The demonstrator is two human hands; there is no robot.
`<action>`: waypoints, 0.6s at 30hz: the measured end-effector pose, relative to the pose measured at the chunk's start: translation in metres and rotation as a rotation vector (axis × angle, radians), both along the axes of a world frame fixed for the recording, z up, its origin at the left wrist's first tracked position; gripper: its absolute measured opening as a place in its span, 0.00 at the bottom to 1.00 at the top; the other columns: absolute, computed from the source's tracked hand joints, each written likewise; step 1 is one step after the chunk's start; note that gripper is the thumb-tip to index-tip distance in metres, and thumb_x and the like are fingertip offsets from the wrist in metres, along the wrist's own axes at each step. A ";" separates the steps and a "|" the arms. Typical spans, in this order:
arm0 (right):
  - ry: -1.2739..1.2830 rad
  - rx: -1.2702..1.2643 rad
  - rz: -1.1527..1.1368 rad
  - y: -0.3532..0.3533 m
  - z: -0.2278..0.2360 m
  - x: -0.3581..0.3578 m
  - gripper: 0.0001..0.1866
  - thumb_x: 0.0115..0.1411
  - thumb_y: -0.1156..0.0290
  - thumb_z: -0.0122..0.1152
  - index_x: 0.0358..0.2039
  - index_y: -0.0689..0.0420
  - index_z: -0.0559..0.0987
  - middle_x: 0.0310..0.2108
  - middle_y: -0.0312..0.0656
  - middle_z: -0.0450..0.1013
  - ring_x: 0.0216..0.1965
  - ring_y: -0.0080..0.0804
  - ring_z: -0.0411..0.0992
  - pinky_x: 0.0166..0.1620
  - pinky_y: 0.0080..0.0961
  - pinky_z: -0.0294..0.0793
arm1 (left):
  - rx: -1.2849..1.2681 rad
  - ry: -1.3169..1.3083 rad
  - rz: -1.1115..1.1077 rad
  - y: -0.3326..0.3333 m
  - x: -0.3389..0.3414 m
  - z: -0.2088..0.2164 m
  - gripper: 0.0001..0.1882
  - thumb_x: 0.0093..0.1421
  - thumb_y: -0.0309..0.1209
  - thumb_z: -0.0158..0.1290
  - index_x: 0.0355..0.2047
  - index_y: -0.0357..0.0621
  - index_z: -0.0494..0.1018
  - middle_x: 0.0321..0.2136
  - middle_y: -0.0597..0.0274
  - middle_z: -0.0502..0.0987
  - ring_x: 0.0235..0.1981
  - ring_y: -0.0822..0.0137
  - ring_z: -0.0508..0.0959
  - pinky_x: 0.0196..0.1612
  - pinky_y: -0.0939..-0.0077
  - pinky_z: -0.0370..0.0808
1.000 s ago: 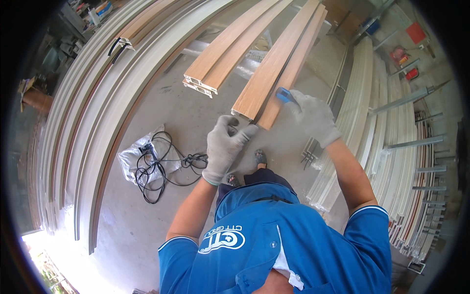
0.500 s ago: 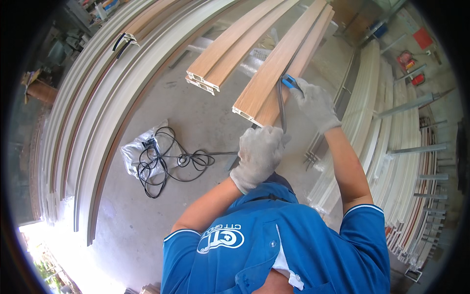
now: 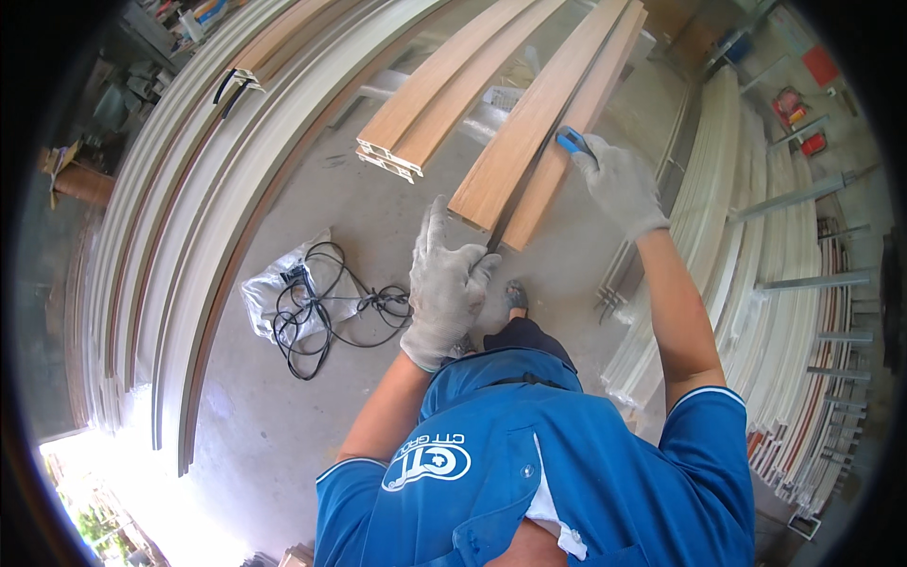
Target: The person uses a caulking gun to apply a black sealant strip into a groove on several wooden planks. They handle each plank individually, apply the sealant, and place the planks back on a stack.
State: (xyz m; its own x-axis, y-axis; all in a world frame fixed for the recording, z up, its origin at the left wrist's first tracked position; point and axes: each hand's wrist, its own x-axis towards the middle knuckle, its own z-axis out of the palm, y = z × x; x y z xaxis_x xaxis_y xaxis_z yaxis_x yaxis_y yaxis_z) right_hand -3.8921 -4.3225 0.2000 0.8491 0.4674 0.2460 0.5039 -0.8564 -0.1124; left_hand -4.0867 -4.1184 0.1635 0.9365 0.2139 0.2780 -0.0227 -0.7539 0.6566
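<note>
My gloved left hand point(image 3: 446, 288) is open beside the near end of a wood-grain profile point(image 3: 515, 156), fingers stretched out and apart. A dark rubber-like strip point(image 3: 540, 163) runs along the groove of that profile, and its near end reaches down close to my left thumb. Whether the thumb touches it I cannot tell. My gloved right hand point(image 3: 624, 184) is closed around a blue-handled utility knife point(image 3: 573, 141), held over the right edge of the same profile. The knife's blade is too small to make out.
Another pair of stacked wood-grain profiles point(image 3: 416, 128) lies to the left. Long pale profiles point(image 3: 283, 156) fill the far left. Racked white profiles point(image 3: 727, 246) stand at the right. On the floor, a black cable point(image 3: 326, 312) lies tangled over a silvery bag point(image 3: 265, 302).
My left hand has let go of the strip, moved left and spread its fingers. The strip's loose end has dropped in line with the groove. My right hand has shifted slightly right with the knife.
</note>
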 end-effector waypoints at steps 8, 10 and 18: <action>0.061 -0.129 -0.050 0.018 0.015 -0.010 0.18 0.68 0.55 0.54 0.47 0.55 0.79 0.27 0.53 0.79 0.32 0.54 0.79 0.36 0.49 0.77 | -0.201 -0.033 -0.072 -0.001 0.004 -0.004 0.07 0.54 0.31 0.65 0.31 0.42 0.85 0.69 0.26 0.52 0.57 0.36 0.75 0.57 0.57 0.74; 0.061 -0.171 -0.016 0.019 0.014 -0.025 0.18 0.67 0.55 0.55 0.47 0.55 0.79 0.27 0.53 0.79 0.32 0.54 0.79 0.36 0.49 0.77 | -0.204 -0.057 -0.061 -0.004 0.003 -0.007 0.06 0.54 0.31 0.64 0.30 0.43 0.84 0.67 0.23 0.52 0.54 0.36 0.76 0.54 0.56 0.75; 0.026 -0.134 0.124 0.025 0.013 -0.083 0.16 0.68 0.57 0.55 0.40 0.58 0.75 0.24 0.50 0.79 0.27 0.48 0.81 0.28 0.41 0.81 | -0.166 -0.187 -0.107 0.003 0.007 -0.011 0.05 0.54 0.31 0.62 0.25 0.44 0.83 0.56 0.19 0.67 0.44 0.40 0.82 0.46 0.54 0.79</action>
